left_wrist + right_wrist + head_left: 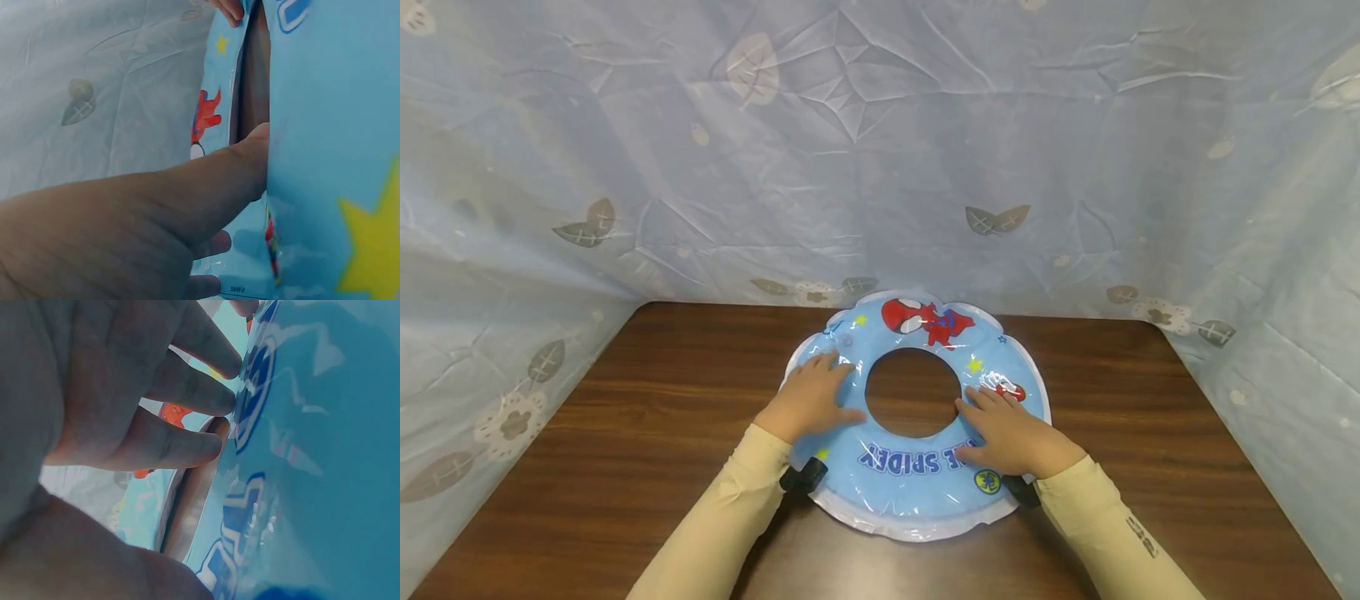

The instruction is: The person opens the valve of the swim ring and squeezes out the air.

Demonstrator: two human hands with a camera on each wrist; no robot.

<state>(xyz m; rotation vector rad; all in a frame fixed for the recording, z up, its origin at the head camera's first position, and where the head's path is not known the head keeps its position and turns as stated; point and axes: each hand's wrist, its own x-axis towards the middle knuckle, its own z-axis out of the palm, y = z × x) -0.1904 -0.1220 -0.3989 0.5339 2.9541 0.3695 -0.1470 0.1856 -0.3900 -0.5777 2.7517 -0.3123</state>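
A light blue inflatable swim ring [910,500] lies flat on the brown table, with a red cartoon figure, yellow stars and the lettering SPIDEY printed on it. It looks puffed up, and its pale edge is scalloped. My left hand [811,398] rests on the ring's left side, fingers spread and thumb toward the central hole. On the right side, my right hand [1011,433] touches the ring with its fingers extended toward the hole. In the right wrist view, the fingertips [215,447] meet the ring's surface close to the printed letters.
The wood-grain table [625,433] runs beneath the ring. A pale blue curtain [910,167] with leaf and flower prints hangs behind the table and along both sides. Dark wrist cameras [805,475] sit under both wrists, near the ring's front edge.
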